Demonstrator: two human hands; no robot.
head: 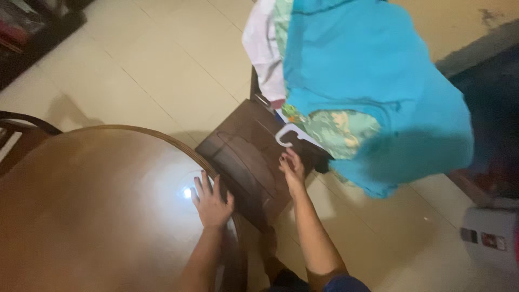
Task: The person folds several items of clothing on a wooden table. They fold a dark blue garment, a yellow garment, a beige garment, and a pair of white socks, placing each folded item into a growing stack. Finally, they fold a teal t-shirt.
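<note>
Round wooden table edge runs near left; pale tiled floor open far left. Turquoise garment on a white hanger drapes over the dark chair, centre-right. Right hand reaches the hanger hook, fingers loosely apart, just touching. Left hand flat, splayed on the table edge.

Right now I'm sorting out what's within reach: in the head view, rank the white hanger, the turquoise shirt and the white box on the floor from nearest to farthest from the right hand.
1. White hanger: just above the right hand, at the fingertips, over the dark chair.
2. Turquoise shirt: up and to the right, draped over the chair.
3. White box: far right, on the floor.
</note>
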